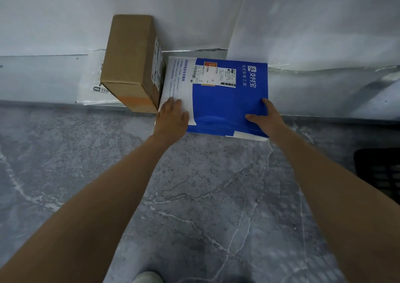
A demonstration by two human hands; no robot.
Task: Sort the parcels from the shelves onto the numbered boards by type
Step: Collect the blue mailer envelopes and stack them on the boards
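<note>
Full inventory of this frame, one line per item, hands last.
blue parcel: 1, blue and white, on ledge, overhanging its front.
cardboard box: 1, brown, on ledge, left of blue parcel.
mailer: 1, white, flat, partly under cardboard box.
ledge: 1, pale grey, along wall.
floor: 1, grey marbled, below ledge.
grid object: 1, black, on floor, far right.
shoe tip: 1, pale, bottom edge.
left hand: 1, flat on blue parcel's white strip.
right hand: 1, gripping blue parcel's right edge, thumb on top.

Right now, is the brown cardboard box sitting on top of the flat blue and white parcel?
No, the brown cardboard box stands beside the flat blue and white parcel, on a white plastic mailer bag.
</note>
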